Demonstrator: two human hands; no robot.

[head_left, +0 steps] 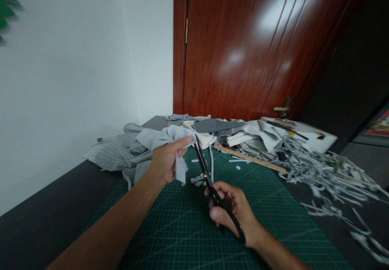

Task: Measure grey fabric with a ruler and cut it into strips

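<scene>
Between the thumb and fingers of my left hand (pixel 167 162) a piece of light grey fabric (pixel 170 135) is pinched, with one end hanging down below the palm. My right hand (pixel 234 209) grips a pair of black scissors (pixel 204 175) by the handles. Their blades point up and away, slightly apart, with the tips at the fabric's right edge near my left thumb. A narrow grey strip (pixel 212 164) hangs just right of the blades. Under both hands lies a green cutting mat (pixel 170 229) with a grid; small fabric scraps (pixel 198 179) rest on it beside the scissors.
Grey cloth (pixel 114 152) is heaped at the left. More fabric pieces (pixel 255 134) lie along the back, near a wooden ruler (pixel 252 158). A large tangle of cut strips (pixel 313 164) covers the right side, before a white box (pixel 325 138). A brown door (pixel 237 51) stands behind.
</scene>
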